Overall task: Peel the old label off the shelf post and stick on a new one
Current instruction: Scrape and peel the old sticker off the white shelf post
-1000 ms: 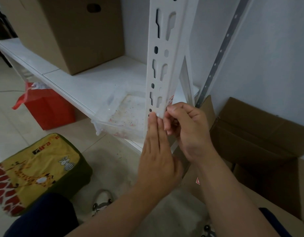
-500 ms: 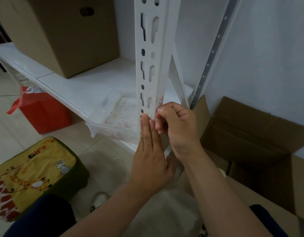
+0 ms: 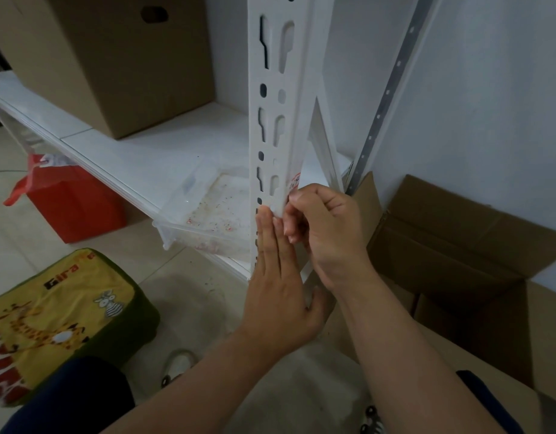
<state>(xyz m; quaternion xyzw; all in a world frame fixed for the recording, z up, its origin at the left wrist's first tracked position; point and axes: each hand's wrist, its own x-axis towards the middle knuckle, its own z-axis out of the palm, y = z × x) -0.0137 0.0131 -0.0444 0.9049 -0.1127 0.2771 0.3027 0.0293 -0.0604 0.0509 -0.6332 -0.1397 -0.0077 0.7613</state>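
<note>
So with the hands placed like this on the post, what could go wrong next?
The label shows only as a small red-and-white sliver above the right hand, whose curled fingers work at the edge of the shelf post; it may tear and leave scraps behind. The left hand lies flat with fingertips beside the slotted holes, so a slip could scrape them on the cut-outs.

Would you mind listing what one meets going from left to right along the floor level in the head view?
Giraffe-print cushion → red bag → clear plastic tray → white shelf post → open cardboard box.
</note>
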